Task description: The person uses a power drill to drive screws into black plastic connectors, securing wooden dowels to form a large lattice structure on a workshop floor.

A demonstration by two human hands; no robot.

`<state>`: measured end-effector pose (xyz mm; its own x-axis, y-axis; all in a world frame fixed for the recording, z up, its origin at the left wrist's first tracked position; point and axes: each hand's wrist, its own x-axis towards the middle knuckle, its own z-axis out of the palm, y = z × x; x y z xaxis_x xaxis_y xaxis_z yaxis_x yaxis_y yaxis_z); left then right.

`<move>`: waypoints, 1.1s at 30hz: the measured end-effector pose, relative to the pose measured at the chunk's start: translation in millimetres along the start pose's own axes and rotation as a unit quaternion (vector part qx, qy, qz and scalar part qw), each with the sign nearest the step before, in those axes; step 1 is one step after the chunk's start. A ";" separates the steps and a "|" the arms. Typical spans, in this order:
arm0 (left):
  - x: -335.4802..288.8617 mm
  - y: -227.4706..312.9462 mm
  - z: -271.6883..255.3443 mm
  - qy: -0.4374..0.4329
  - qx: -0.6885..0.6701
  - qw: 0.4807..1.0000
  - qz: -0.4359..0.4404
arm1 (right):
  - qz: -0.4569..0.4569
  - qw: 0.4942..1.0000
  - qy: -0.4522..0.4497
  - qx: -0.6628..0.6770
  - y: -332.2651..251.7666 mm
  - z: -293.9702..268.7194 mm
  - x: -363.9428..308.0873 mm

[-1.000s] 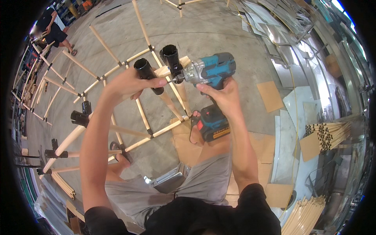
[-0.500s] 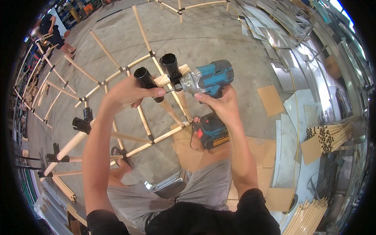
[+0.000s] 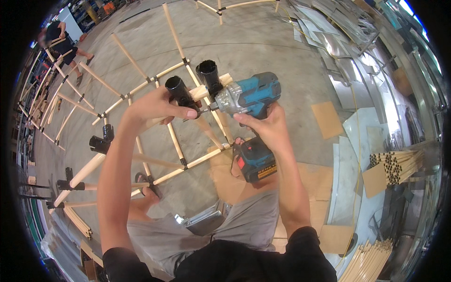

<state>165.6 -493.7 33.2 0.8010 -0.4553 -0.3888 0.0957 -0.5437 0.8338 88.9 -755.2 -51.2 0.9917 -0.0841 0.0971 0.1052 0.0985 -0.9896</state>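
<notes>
My right hand (image 3: 267,123) grips a teal and black cordless impact driver (image 3: 256,96), its big battery hanging below. The driver's tip points left at a pair of black pipe joints. My left hand (image 3: 152,107) is wrapped round the cream pipe by the left black joint (image 3: 177,90), thumb beside the driver's tip. A second black joint (image 3: 207,74) stands just right of it on the same pipe, open end up. Whether the bit is seated on a fastener is too small to tell. The joints belong to a cream pipe frame (image 3: 202,164) in front of me.
More cream pipe frames reach to the far left, where another person (image 3: 66,44) stands. Brown cardboard (image 3: 310,183) lies by my feet. At right are metal sheets (image 3: 345,178), bundled pipes (image 3: 394,164) and a yellow cord (image 3: 355,155). A silver metal object (image 3: 206,221) sits between my legs.
The joints, driver and both hands keep nearly the same pose, while the whole view has shifted slightly. At far left the other person's legs have moved apart.
</notes>
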 end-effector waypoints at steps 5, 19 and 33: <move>-0.9 1.4 -7.0 -0.035 0.009 0.999 -0.023 | 0.032 0.999 0.000 0.000 0.4 14.7 -6.5; -0.2 2.3 -5.0 -0.023 0.015 1.000 -0.015 | 0.019 0.999 0.009 -0.026 2.7 14.5 -4.2; -4.4 2.6 -1.5 -0.010 -0.037 0.999 -0.009 | 0.003 1.000 0.012 -0.026 -6.2 19.0 -4.8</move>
<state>163.2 -492.1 37.7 0.7865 -0.4610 -0.4110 0.1532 -0.4991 0.8529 84.8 -736.6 -43.5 0.9903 -0.1074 0.0886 0.0941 0.0475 -0.9944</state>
